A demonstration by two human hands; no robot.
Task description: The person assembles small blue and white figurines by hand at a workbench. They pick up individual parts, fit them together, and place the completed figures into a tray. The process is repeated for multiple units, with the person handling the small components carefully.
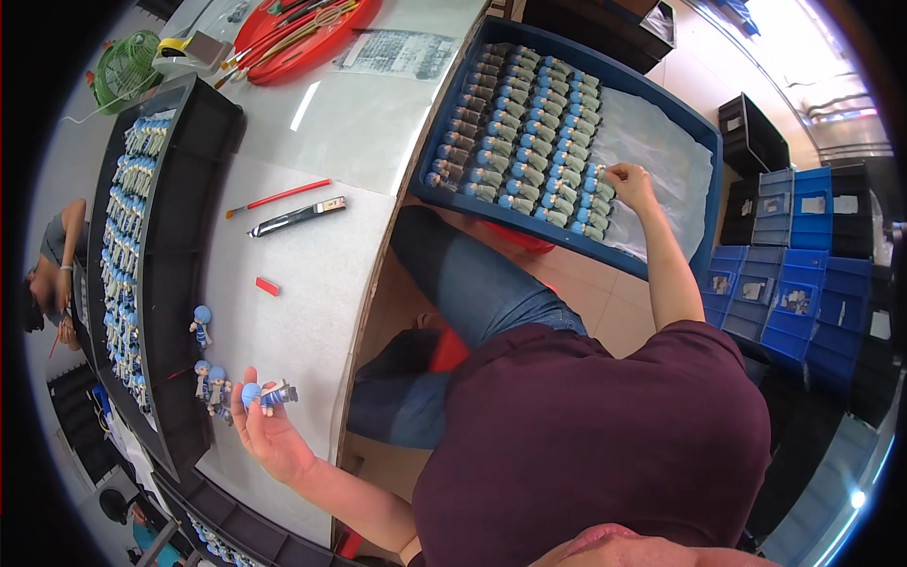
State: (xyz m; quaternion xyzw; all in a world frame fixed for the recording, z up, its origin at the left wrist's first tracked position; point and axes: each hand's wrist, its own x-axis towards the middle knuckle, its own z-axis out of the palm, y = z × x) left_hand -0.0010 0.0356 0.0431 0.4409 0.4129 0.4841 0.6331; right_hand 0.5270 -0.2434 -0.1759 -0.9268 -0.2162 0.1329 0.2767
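One figurine (268, 397) pinched in left hand (272, 442), right hand (631, 184) at blue tray (715, 168) (grip obscured, cannot tell)

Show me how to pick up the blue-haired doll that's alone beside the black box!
I'd pinch the doll by its body, just below the blue head, coming from the side away from the black box. The head is round, so it may slip, and the box's wall is close on the other side. Whether the doll stands or lies is hard to tell.
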